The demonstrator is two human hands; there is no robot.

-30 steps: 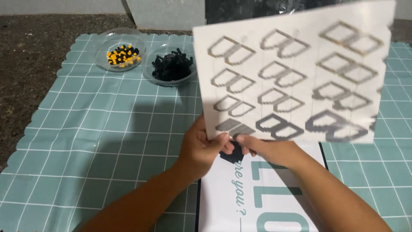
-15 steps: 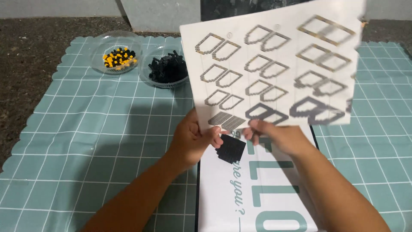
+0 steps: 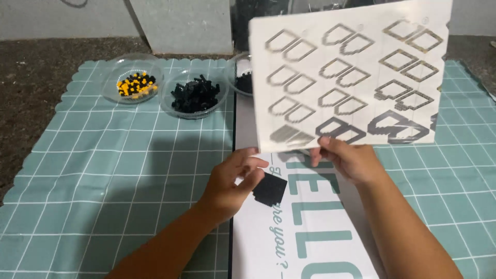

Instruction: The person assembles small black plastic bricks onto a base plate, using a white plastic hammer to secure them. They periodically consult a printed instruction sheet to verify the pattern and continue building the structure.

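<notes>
White card sheet (image 3: 351, 72), printed with rows of grey outline shapes, is held up tilted by the right hand (image 3: 349, 161), whose fingers (image 3: 330, 144) pinch its lower edge. Just below and left, the left hand (image 3: 232, 178) holds a small black piece (image 3: 269, 189) with a stepped outline: its fingers (image 3: 253, 168) are bent and close on the piece's left edge. The piece hangs just over a white board (image 3: 310, 243) with large teal letters, which lies flat on a teal grid mat (image 3: 103, 170). At the mat's far side stand three clear bowls: one with yellow and black bits (image 3: 133, 85), one with black bits (image 3: 195, 95), and a third (image 3: 242, 77) half hidden behind the sheet. The mat covers a dark speckled worktop (image 3: 31, 77), with a grey wall (image 3: 175, 23) behind.
</notes>
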